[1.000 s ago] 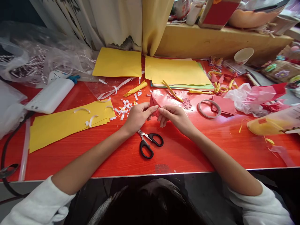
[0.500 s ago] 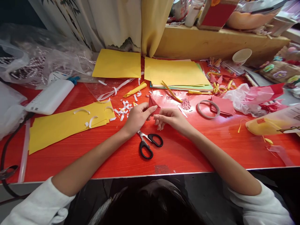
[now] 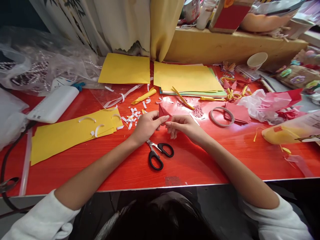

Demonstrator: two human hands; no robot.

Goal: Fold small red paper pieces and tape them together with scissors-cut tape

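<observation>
A: Hands, quick?
B: Left hand point(image 3: 146, 125): pinching the red folded paper point(image 3: 163, 110), thumb on the near face, fingers behind. Right hand point(image 3: 185, 126): fingers curled, tips right up by the left thumb. Pinching the paper too? Can't tell from where I stand.
A: Paper's where?
B: Between the two hands, pointed corner up, just over the red table point(image 3: 200, 163).
A: Nearest stuff?
B: Scissors point(image 3: 156, 144), black handles spread and towards the person, blades running up under the left hand, tips hidden. White paper scraps point(image 3: 132, 117) scattered to the left, rolled yellow paper point(image 3: 143, 96) behind them.
A: Left side?
B: Long yellow sheets point(image 3: 70, 133), overlapping, few curled white strips on top. White plastic box point(image 3: 53, 105) past that, on its side by the clear bags.
A: Right side?
B: Grey ring point(image 3: 222, 125), partly over some red paper squares point(image 3: 240, 115). Crumpled tissue point(image 3: 260, 105) next to those. Clear bottle point(image 3: 282, 131), lying down, yellow inside.
A: Back?
B: Stack of paper point(image 3: 185, 76), yellow on top, green edge showing. One yellow sheet point(image 3: 127, 68) left of it, under the curtain point(image 3: 125, 26). White cup point(image 3: 257, 60), tilted, far right.
</observation>
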